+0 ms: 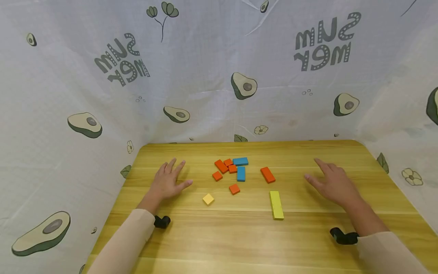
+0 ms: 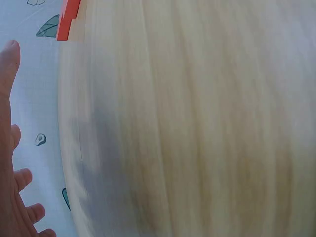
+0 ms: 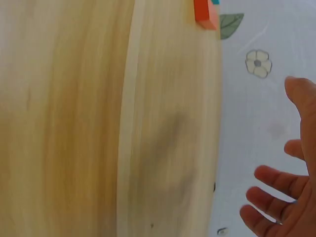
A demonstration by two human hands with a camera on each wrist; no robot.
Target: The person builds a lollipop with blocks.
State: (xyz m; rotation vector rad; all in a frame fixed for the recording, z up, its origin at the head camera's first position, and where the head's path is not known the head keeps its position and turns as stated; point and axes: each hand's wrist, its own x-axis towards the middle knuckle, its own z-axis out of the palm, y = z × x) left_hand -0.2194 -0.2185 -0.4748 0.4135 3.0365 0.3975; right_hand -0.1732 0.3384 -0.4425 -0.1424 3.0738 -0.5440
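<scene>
My left hand (image 1: 166, 182) is over the left part of the table with its fingers spread, holding nothing. On the other side my right hand (image 1: 333, 184) hovers with fingers extended, also bare. Flat blocks lie between them. Two blue blocks (image 1: 241, 174) sit beside a cluster of small orange squares (image 1: 232, 168) and an orange rectangular block (image 1: 221, 166). Nearest to my right hand is another orange rectangular block (image 1: 268, 175). A long yellow-green block (image 1: 276, 205) lies in front of it. Closer to my left hand are a pale yellow square (image 1: 208, 199) and a lone orange square (image 1: 234, 189).
The wooden table (image 1: 205, 243) has rounded far corners. A white cloth (image 1: 205, 68) printed with avocados, flowers and lettering hangs behind it and along both sides. Black straps with small mounts (image 1: 343, 236) are on both wrists.
</scene>
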